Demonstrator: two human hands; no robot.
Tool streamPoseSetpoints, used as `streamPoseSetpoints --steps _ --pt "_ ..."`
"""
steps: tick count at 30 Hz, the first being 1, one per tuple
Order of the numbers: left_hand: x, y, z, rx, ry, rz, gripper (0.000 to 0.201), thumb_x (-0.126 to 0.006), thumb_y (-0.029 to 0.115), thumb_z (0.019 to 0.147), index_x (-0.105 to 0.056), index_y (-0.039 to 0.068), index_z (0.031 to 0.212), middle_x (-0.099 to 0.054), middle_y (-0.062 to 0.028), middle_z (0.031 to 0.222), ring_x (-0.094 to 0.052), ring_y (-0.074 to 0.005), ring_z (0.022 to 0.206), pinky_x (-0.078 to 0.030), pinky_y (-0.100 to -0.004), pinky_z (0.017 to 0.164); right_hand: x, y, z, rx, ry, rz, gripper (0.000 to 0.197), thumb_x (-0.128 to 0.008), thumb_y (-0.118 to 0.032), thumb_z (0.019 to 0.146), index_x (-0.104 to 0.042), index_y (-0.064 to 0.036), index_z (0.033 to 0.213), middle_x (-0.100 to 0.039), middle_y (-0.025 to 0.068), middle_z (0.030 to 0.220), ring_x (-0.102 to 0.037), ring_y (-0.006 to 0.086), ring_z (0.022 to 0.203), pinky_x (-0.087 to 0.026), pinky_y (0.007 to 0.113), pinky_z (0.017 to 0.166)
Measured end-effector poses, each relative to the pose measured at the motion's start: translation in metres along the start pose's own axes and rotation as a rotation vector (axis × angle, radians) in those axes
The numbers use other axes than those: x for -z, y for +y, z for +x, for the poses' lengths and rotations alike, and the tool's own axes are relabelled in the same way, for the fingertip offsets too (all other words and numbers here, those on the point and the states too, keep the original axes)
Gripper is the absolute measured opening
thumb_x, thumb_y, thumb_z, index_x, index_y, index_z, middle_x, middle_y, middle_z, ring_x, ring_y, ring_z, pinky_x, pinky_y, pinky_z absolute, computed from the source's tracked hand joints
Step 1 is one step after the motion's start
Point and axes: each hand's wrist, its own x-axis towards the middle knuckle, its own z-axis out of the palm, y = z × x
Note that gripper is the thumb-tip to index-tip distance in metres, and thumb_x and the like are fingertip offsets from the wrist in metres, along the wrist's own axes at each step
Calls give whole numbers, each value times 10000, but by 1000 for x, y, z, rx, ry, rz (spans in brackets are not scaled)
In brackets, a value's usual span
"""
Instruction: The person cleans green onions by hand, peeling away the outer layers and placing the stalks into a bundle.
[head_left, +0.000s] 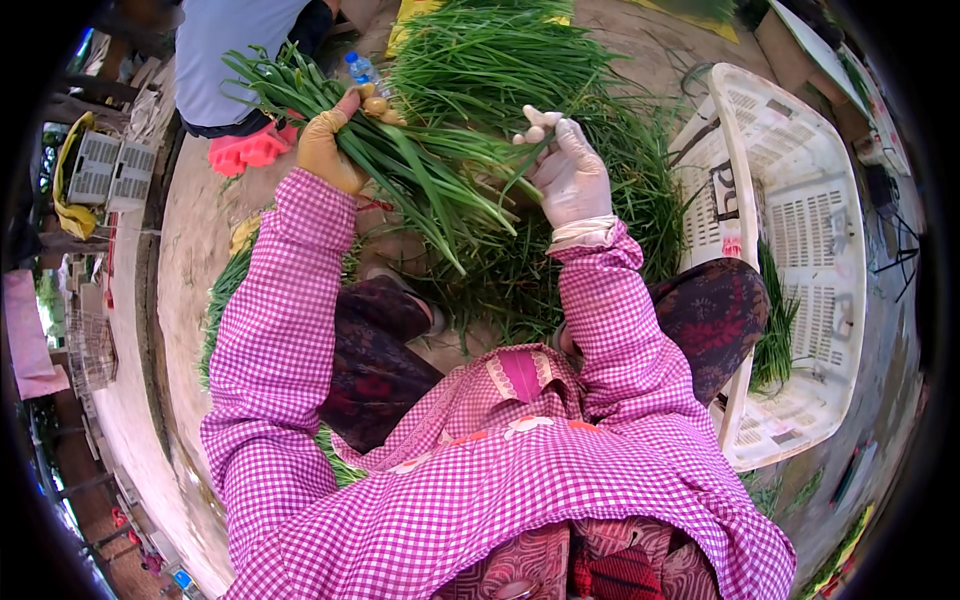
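My left hand (pixel 335 145), in a tan glove, is wrapped around a bunch of green chives (pixel 400 180). The bunch slants across in front of me, leaf tips at the upper left and pale cut ends toward the lower right. Beside those pale ends is my right hand (pixel 572 175), in a whitish glove. Its fingers are curled, and a thin green leaf runs into them. A large heap of chives (pixel 490 60) lies just beyond both hands. More loose leaves (pixel 510 280) are scattered on the ground below the bunch, between my legs.
On my right stands a white plastic crate (pixel 735 130), tilted in view, with some chives (pixel 773 330) inside. A plastic bottle (pixel 362 70) with a blue cap is behind my left hand. At the upper left, another person (pixel 235 60) sits close by, near a pink ruffled thing (pixel 245 150).
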Motion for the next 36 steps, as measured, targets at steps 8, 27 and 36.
streamPoseSetpoints --steps 8,27,36 --pt "7 15 -1 -218 247 29 147 -457 120 920 -488 -7 986 -468 -62 702 -468 -236 704 -420 -445 835 19 -39 11 280 31 114 141 -531 -112 903 -569 3 976 -593 160 1088 -570 155 788 -479 367 852" --pt "14 23 -6 -243 258 -8 148 -481 98 902 -507 -30 973 -524 -71 678 -523 -242 681 -460 -427 816 36 29 7 -8 -160 -1234 386 -606 -343 853 -624 -52 1105 -659 105 1039 -616 196 972 -445 272 871" --pt "-3 7 -7 -184 71 39 148 -509 51 850 -516 -30 974 -539 -91 765 -540 -259 814 -416 -502 916 6 46 -9 -142 -177 -698 419 -636 -229 854 -554 11 1188 -598 75 1140 -526 146 1051 -397 267 914"
